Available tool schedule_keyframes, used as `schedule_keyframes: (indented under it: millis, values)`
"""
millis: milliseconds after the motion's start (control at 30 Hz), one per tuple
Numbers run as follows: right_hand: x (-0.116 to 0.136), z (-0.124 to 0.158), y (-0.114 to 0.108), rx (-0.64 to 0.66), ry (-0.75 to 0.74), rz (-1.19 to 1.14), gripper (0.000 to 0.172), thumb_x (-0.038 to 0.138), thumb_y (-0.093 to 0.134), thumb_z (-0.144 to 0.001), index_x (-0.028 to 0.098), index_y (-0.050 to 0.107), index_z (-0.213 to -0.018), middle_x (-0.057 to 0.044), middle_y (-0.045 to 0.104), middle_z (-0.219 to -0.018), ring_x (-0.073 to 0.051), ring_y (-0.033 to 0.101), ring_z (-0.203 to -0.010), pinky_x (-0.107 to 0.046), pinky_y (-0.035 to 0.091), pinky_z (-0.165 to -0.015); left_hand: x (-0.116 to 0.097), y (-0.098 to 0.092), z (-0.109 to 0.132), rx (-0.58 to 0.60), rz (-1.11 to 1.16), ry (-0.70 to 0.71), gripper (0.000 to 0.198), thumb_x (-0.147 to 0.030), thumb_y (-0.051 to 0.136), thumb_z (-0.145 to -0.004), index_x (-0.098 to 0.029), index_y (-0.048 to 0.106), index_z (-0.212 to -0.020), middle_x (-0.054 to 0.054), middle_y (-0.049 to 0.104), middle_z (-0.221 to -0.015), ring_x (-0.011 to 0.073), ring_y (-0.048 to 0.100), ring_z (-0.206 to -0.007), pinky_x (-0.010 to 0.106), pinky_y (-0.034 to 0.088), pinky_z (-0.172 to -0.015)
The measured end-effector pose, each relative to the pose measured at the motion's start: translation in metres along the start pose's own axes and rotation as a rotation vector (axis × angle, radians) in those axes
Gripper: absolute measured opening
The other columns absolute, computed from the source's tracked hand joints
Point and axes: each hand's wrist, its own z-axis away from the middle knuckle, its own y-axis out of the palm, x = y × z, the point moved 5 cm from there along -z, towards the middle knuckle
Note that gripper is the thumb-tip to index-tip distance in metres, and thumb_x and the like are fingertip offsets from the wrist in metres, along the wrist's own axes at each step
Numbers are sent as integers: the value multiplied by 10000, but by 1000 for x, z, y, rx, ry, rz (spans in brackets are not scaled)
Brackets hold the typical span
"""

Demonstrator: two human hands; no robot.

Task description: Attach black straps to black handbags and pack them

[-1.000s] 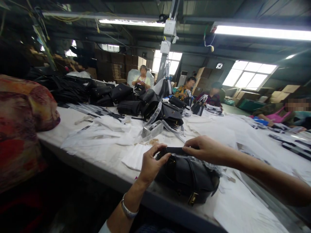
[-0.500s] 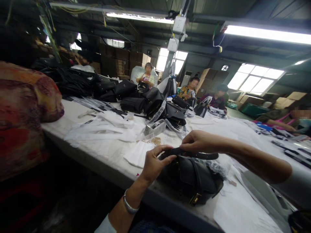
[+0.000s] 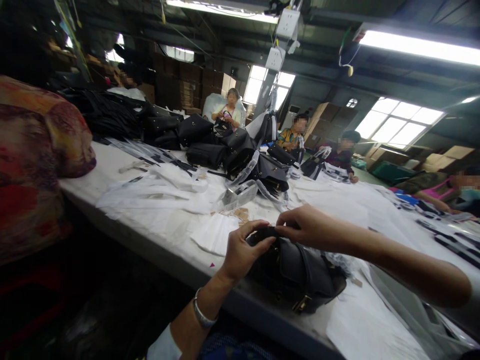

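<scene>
A black leather handbag [image 3: 300,272] with a gold clasp lies on the white table [image 3: 112,165] near its front edge. My left hand [image 3: 242,250] curls round the bag's left top corner, fingers pinching the black strap there. Reaching in from the right, my right hand [image 3: 309,227] pinches the same strap just beside the left fingers. Both hands are closed on the strap, almost touching each other above the bag.
White paper sheets [image 3: 161,197] and clear plastic sleeves [image 3: 238,192] cover the table. A pile of black handbags [image 3: 225,150] sits farther back. Several people work along the far and right sides. A person in red patterned cloth [image 3: 33,165] stands at the left.
The strap was stretched out between my hands half a second ago. Now my hands have come together at the bag's top left, with the strap bunched between them.
</scene>
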Motion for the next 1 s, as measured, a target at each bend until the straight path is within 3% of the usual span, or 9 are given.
schedule_keyframes:
  millis: [300, 433, 633, 833, 1000]
  values:
    - [-13, -13, 12, 218, -44, -130, 394, 444, 474, -896, 168, 624, -658, 49, 436, -525, -103, 373, -533, -244, 259, -503, -5, 1, 1, 29, -37, 30, 276, -269, 781, -772, -191, 732, -1032, 48, 744, -1042, 193, 675, -1018, 289, 505, -947]
    - [-9, -17, 12, 164, -69, -98, 395, 430, 469, -897, 167, 578, -624, 50, 413, -522, -100, 369, -531, -253, 247, -508, 1, 0, 4, -19, -1, -5, 288, -286, 786, -766, -192, 733, -1034, 49, 745, -1041, 197, 677, -1012, 291, 515, -929]
    - [-4, -17, 17, 166, -57, -117, 355, 394, 473, -901, 172, 586, -648, 39, 466, -544, -106, 413, -546, -242, 266, -510, -1, 6, 6, -20, 10, -6, 293, -279, 798, -752, -186, 731, -1021, 45, 743, -1018, 191, 676, -988, 282, 515, -912]
    - [-6, -5, 8, 143, -8, 55, 328, 421, 489, -925, 199, 669, -764, -26, 659, -671, -150, 542, -610, -258, 307, -549, 0, 1, 4, 10, 6, -5, 326, -284, 753, -800, -199, 694, -1110, 68, 708, -1123, 205, 649, -1071, 314, 499, -968]
    - [-7, 2, 5, 104, -48, 98, 321, 382, 472, -947, 211, 656, -747, -25, 668, -655, -149, 546, -586, -265, 309, -550, 7, -2, 4, 36, 27, -1, 285, -304, 756, -794, -190, 712, -1051, 94, 685, -1139, 231, 631, -1107, 351, 484, -1007]
